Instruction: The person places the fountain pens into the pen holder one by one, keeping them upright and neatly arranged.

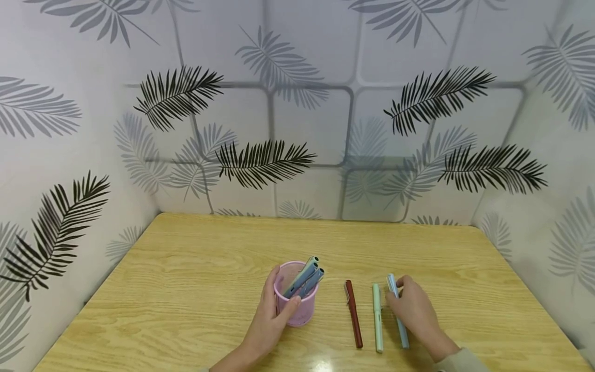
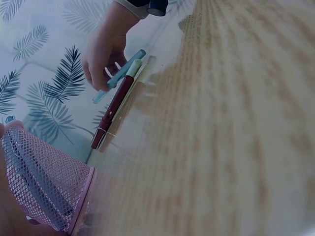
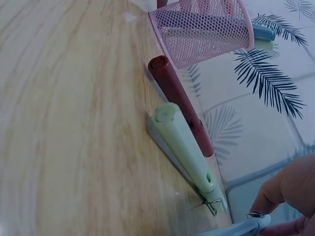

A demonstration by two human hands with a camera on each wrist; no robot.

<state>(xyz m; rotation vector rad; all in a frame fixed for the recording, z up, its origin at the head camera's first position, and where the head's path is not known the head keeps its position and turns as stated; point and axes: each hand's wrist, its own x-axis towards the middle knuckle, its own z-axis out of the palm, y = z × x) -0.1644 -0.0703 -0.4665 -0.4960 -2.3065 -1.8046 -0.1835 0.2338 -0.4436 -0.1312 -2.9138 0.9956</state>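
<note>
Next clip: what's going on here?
A person's left hand grips a round pink mesh cup holding at least three slim blue and greenish pens. Their right hand pinches a slim light blue pen. Beside it, a light green pen and a dark red pen lie on the wood-grain table, outside the cup.

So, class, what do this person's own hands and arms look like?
The left hand and right hand are ungloved. A pale greyish sleeve ends near the right wrist, with a dark item beside it. No left sleeve can be clearly made out.
</note>
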